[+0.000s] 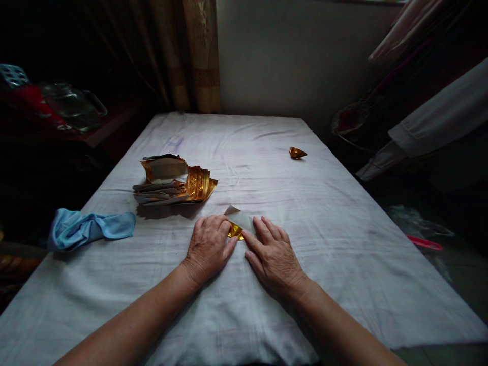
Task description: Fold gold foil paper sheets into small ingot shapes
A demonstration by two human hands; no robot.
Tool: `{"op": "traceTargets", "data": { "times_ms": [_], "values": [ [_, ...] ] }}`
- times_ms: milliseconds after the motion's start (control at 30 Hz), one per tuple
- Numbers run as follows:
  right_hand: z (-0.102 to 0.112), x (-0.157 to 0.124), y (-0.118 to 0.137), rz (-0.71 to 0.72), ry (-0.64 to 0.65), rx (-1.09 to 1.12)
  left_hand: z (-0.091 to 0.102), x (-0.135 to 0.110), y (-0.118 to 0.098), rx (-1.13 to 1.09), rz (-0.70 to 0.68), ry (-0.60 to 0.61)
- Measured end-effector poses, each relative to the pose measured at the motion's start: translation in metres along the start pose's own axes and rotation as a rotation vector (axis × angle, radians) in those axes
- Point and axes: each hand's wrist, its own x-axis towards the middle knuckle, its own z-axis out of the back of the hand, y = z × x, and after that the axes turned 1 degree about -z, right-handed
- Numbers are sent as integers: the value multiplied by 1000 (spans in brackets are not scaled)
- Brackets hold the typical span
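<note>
A small sheet of gold foil paper [239, 219] lies partly folded on the cloth, its grey back up at the far side and a strip of shiny gold at the near side. My left hand [209, 246] is closed over its left end, fingers bent and thumb by the gold strip. With fingers stretched out flat, my right hand [273, 251] rests at the right end, the index fingertip touching the gold fold. Part of the sheet is hidden beneath my fingers. Farther left stands a fanned, curved stack of gold foil papers [168, 183].
A white cloth [343, 244] covers the table. A folded gold piece [297, 153] sits at the far right, a blue cloth [91, 229] at the left. Beyond the left edge is a glass jug [72, 104]; garments [438, 112] hang off the right side.
</note>
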Motion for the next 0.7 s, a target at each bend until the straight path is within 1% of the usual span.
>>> {"op": "traceTargets", "data": {
  "times_ms": [67, 167, 267, 333, 400, 467, 600, 700],
  "values": [
    [1, 0, 1, -4, 18, -1, -1, -1, 2, -48, -56, -23],
    [1, 0, 1, -7, 32, 2, -2, -5, 8, -188, -176, -38],
    [1, -1, 0, -3, 27, 8, 1, -10, 15, -301, -281, 25],
    [1, -1, 0, 1, 19, 14, 5, -11, 19, -317, -331, 87],
    [0, -2, -1, 0, 7, 20, 8, -12, 22, -302, -356, 134],
    [1, -4, -1, 6, -12, 23, 9, -12, 23, -282, -363, 150],
    [2, -8, 0, 59, -15, 12, 7, -13, 22, -257, -365, 129],
    [5, -10, -3, 53, 2, -7, 6, -13, 21, -250, -360, 111]
  ]
}}
